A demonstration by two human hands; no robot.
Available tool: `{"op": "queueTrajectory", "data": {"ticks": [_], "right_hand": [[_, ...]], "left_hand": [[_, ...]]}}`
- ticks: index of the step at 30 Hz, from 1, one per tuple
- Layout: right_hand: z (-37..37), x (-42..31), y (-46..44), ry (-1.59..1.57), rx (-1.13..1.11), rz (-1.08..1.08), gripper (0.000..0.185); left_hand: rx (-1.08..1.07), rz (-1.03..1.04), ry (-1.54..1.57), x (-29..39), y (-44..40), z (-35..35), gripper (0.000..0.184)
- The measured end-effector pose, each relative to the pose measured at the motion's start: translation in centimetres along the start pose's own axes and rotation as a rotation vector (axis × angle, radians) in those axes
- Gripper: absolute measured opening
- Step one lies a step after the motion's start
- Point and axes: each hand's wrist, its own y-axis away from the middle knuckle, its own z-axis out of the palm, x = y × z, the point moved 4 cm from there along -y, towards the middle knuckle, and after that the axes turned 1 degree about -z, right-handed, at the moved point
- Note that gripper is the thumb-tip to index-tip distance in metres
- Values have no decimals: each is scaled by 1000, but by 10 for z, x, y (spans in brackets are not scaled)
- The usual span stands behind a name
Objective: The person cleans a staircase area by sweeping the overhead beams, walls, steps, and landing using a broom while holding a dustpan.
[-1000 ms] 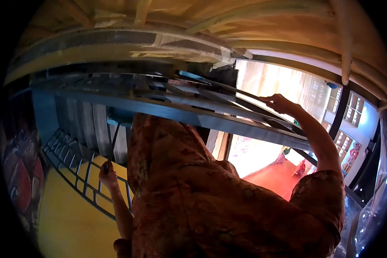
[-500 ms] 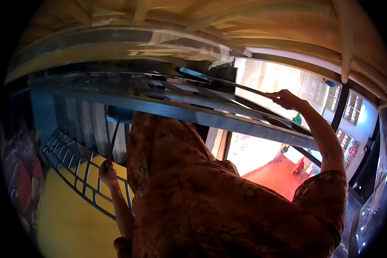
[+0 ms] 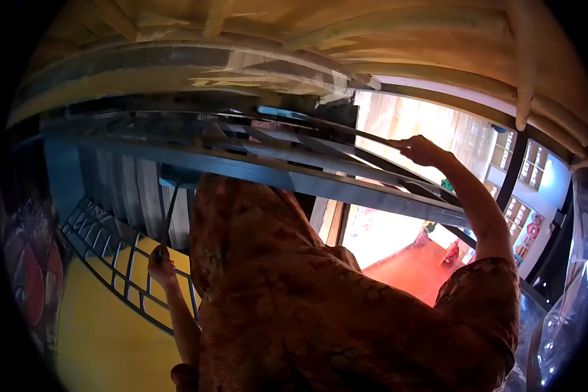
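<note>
On the right, my right hand [image 3: 424, 150] is closed round the end of a long thin handle [image 3: 353, 130]. The handle slopes up leftward to a light blue head [image 3: 279, 112], which lies over a dark slatted surface beyond a blue-grey beam [image 3: 261, 171]. My left hand [image 3: 162, 264], lower left, is closed on a dark stick [image 3: 170, 219]. That stick rises to a teal pan-like piece [image 3: 179, 175] just under the beam, partly hidden by patterned clothing. What the blue head touches is too dark to tell.
Curved wooden poles [image 3: 431, 70] run across the top. A dark metal rack or railing [image 3: 127, 277] stands at the left over a yellow surface [image 3: 104, 326]. At the right are a red surface [image 3: 411, 268], a display board [image 3: 532, 166] and clear plastic sheeting [image 3: 565, 313].
Over the last half second my right hand and the long handle have shifted left, carrying the blue head left too. My left hand keeps its grip on the dark stick, almost still.
</note>
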Motion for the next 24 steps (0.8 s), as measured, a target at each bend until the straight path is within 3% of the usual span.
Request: {"op": "queueTrajectory", "data": {"ticks": [5, 6, 7, 10, 12, 14, 16, 17, 20, 21, 24], "right_hand": [[-9, -19, 35, -84, 49, 59, 38], [-9, -16, 44, -88, 53, 65, 38], [-11, -11, 51, -46, 33, 120, 40], [-15, -3, 48, 69, -7, 168, 42], [-16, -3, 30, 308, -116, 223, 41], [-9, 12, 2, 290, -42, 16, 40], [-2, 0, -32, 219, -5, -13, 40], [-2, -9, -41, 215, -1, -17, 40], [-8, -31, -52, -73, 88, -65, 36], [-14, -38, -49, -70, 68, -24, 36], [-19, -44, -46, -37, 90, -58, 38]], "left_hand": [[-10, -29, -89, 6, -6, -4, 18], [39, -24, -239, 12, -3, -2, 18], [93, -17, -385, 16, -3, 0, 17], [100, -3, -308, 7, -5, -1, 17], [81, 46, -320, 11, 2, 0, 17], [47, 94, -340, 14, 4, 0, 17], [38, 9, -3, 11, 0, -3, 17], [4, -60, 7, 15, 2, -4, 15], [12, 44, -58, 19, 6, -11, 14], [-22, -77, -118, 22, 3, -15, 13], [83, 61, -258, 34, 17, -10, 12]]}}
